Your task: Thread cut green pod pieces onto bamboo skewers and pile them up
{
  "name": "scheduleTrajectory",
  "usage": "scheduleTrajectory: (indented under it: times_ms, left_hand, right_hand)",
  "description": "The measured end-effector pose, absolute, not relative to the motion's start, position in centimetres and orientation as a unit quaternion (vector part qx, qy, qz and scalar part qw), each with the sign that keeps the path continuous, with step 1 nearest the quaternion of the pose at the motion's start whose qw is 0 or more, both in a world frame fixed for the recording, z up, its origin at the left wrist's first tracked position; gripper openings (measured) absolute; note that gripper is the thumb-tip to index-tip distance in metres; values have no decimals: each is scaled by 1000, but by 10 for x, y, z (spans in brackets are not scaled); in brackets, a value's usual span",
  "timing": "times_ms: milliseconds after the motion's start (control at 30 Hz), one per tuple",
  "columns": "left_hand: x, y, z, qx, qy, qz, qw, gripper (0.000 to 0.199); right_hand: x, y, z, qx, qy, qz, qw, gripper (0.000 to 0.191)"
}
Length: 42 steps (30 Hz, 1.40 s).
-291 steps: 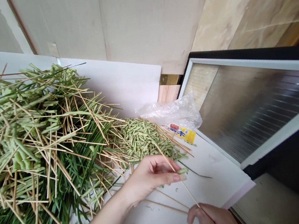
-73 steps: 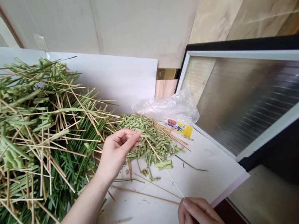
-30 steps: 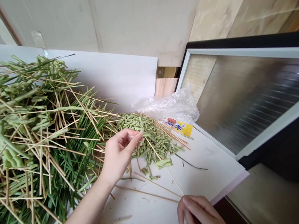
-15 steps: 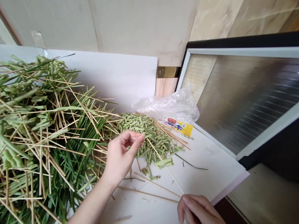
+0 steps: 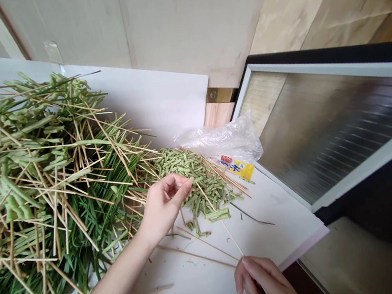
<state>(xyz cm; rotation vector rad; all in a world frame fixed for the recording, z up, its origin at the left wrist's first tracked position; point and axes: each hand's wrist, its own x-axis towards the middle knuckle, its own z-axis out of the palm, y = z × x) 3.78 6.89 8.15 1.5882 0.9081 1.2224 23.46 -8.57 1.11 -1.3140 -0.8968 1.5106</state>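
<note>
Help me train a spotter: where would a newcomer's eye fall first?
First, a big heap of greens and thin sticks fills the left side. The right hand, lower right, holds a thin stick running to the pinched left hand, mid-picture. Crumpled clear plastic lies behind the small green pile.

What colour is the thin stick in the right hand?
The stick is pale tan, like straw. The head view, the only one, shows it best.

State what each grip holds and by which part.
One thin stick: the right grip holds its near end; the left grip pinches its far end, the very tip hidden.
</note>
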Motion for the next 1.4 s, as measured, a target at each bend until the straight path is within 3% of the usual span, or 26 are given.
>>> scheduleTrajectory:
  times_ms: [733, 967, 1167, 1400]
  left_hand:
    - [38, 66, 81, 680, 378, 480, 405, 28]
    - [66, 42, 70, 792, 329, 366, 360, 20]
    - [69, 44, 69, 742, 338, 387, 431, 24]
    - [63, 52, 66, 699, 353, 418, 461, 30]
  right_hand:
    - [236, -86, 13, -530, -363, 611, 463, 58]
    - [228, -85, 5, -531, -353, 586, 501, 55]
    - [234, -85, 6, -520, -319, 578, 543, 51]
    - [236, -85, 3, -495, -348, 592, 532, 52]
